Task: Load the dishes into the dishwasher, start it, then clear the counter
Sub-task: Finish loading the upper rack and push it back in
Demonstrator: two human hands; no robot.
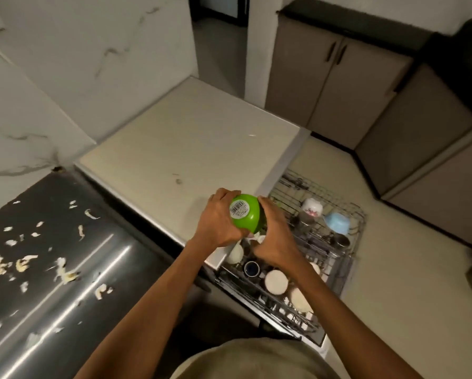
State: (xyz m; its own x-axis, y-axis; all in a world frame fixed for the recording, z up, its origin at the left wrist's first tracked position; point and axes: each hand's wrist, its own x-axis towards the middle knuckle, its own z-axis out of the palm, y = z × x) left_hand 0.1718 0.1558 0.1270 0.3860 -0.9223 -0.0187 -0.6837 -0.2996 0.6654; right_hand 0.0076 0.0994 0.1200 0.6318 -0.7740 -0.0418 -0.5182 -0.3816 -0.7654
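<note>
A green bowl (246, 213) with a barcode sticker on its base is held bottom-up between both hands, above the counter's front edge and the pulled-out dishwasher rack (347, 253). My left hand (217, 222) grips its left side. My right hand (274, 236) wraps round its right side, with something white partly hidden beneath. The rack holds a blue bowl (337, 222), a flowered white cup (311, 207), a dark blue cup (252, 268) and several white cups (276, 281).
The beige counter top (191, 138) is bare. A steel surface (65, 269) at left is strewn with food scraps (24, 265). Brown cabinets (338, 77) line the far right, and pale floor surrounds the rack.
</note>
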